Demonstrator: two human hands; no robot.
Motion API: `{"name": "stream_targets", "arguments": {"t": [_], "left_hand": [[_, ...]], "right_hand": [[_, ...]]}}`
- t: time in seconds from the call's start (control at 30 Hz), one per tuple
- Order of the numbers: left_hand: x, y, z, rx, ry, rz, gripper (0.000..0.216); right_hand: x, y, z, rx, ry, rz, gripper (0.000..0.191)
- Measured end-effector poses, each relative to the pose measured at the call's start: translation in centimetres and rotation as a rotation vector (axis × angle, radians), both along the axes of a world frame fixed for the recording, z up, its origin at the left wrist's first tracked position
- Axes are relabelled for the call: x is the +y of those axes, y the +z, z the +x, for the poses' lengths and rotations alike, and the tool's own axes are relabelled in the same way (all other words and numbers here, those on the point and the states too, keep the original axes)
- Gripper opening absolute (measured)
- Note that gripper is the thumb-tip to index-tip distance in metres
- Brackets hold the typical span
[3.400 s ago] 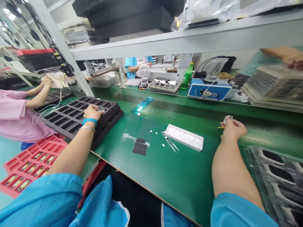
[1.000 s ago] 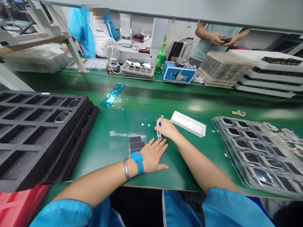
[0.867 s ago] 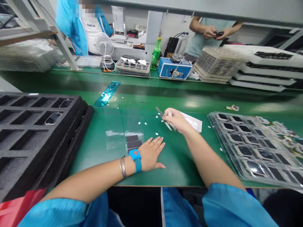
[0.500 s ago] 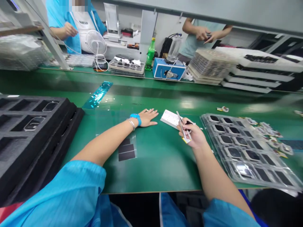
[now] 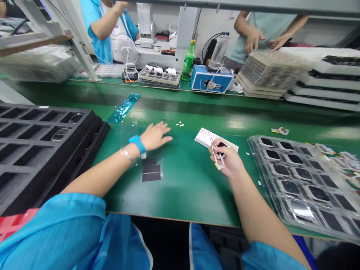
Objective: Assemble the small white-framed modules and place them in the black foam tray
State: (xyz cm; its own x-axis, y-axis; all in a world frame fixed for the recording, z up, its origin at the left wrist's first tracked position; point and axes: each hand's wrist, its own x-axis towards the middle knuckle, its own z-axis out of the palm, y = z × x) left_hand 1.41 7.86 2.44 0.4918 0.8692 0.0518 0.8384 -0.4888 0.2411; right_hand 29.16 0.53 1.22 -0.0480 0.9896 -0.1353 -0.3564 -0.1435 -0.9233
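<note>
My left hand (image 5: pixel 156 135) hovers or rests lightly over the green table with its fingers spread and nothing in them. Just beyond its fingertips lie several tiny white pieces (image 5: pixel 180 124). In my right hand (image 5: pixel 232 161) is a pair of metal tweezers (image 5: pixel 211 144), along with a small dark-faced part (image 5: pixel 222 147) that has a white, yellow-edged tab (image 5: pixel 219 165). A flat white box (image 5: pixel 203 135) lies partly behind this hand. Dark rectangles in a clear sheet (image 5: pixel 151 173) are below my left wrist.
Black foam trays (image 5: pixel 97 137) are stacked at the left. Clear plastic trays (image 5: pixel 254 150) with watch-like parts stand at the right, near loose ribbon-tailed parts (image 5: pixel 348 159). A shiny blue strip (image 5: pixel 125 108) lies farther back. Two people work beyond a blue machine (image 5: pixel 212 79) and a green bottle (image 5: pixel 189 62).
My left hand has drawn back to the left, and tiny white pieces now show on the table where it was. My right hand keeps its hold on the tweezers and dark part.
</note>
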Motion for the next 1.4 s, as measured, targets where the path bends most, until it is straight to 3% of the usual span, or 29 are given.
{"name": "stream_targets", "arguments": {"t": [0.1, 0.2, 0.3, 0.37, 0.43, 0.53, 0.67, 0.77, 0.83, 0.93, 1.03, 1.13, 1.2, 1.27, 1.33, 1.4], "left_hand": [[-6.4, -2.0, -1.6, 0.084, -0.057, -0.031, 0.066], [-9.9, -4.1, -2.5, 0.125, 0.065, -0.063, 0.073], [-10.5, -5.2, -2.9, 0.119, 0.147, -0.088, 0.075], [-10.3, -5.5, -3.1, 0.112, 0.153, -0.082, 0.075], [-10.2, -5.6, -3.1, 0.105, 0.156, -0.075, 0.076], [-10.6, -5.6, -2.8, 0.095, 0.152, -0.073, 0.075], [-11.2, -5.4, -2.7, 0.109, 0.135, -0.084, 0.077], [-11.1, -4.3, -3.0, 0.165, 0.112, -0.147, 0.080], [-10.4, -2.9, -3.3, 0.222, 0.067, -0.225, 0.081], [-8.7, -1.4, -3.9, 0.277, 0.000, -0.280, 0.084], [-7.1, -1.8, -4.3, 0.261, 0.014, -0.222, 0.092], [-6.4, -3.2, -4.6, 0.186, 0.030, -0.236, 0.087], [-6.5, -3.9, -4.7, 0.118, 0.035, -0.217, 0.085], [-6.7, -4.0, -4.5, 0.009, 0.029, -0.161, 0.084], [-7.1, -3.9, -4.2, -0.220, -0.016, -0.164, 0.080], [-7.5, -4.0, -3.6, -0.565, -0.070, -0.312, 0.071]], "right_hand": [[0.0, -0.6, -0.3, -0.163, 0.004, 0.004, 0.031], [-0.1, -1.6, -1.1, -0.584, -0.005, 0.103, 0.025], [-0.4, -2.5, -2.4, -1.185, -0.006, 0.248, 0.018], [-0.5, -2.8, -3.3, -1.508, 0.025, 0.294, 0.026], [-0.7, -3.0, -3.9, -1.712, 0.074, 0.306, 0.034], [-0.9, -3.1, -4.3, -1.845, 0.123, 0.300, 0.039], [-1.3, -2.8, -4.5, -1.889, 0.031, 0.342, 0.036], [-1.5, -1.9, -4.9, -1.923, -0.058, 0.315, 0.037], [-1.2, -1.0, -5.2, -1.959, -0.020, 0.253, 0.037], [-0.2, 0.2, -5.8, -1.967, 0.178, 0.155, 0.036], [0.7, 0.9, -6.8, -1.935, 0.293, 0.139, 0.031], [1.0, 1.5, -8.4, -1.889, 0.195, 0.129, 0.028], [0.9, 1.7, -9.7, -1.741, 0.058, 0.141, 0.027], [0.6, 1.3, -10.9, -1.461, -0.016, 0.197, 0.028], [0.3, 0.2, -11.9, -1.127, 0.043, 0.247, 0.030], [0.1, -1.4, -12.8, -0.864, 0.152, 0.253, 0.042]]}}
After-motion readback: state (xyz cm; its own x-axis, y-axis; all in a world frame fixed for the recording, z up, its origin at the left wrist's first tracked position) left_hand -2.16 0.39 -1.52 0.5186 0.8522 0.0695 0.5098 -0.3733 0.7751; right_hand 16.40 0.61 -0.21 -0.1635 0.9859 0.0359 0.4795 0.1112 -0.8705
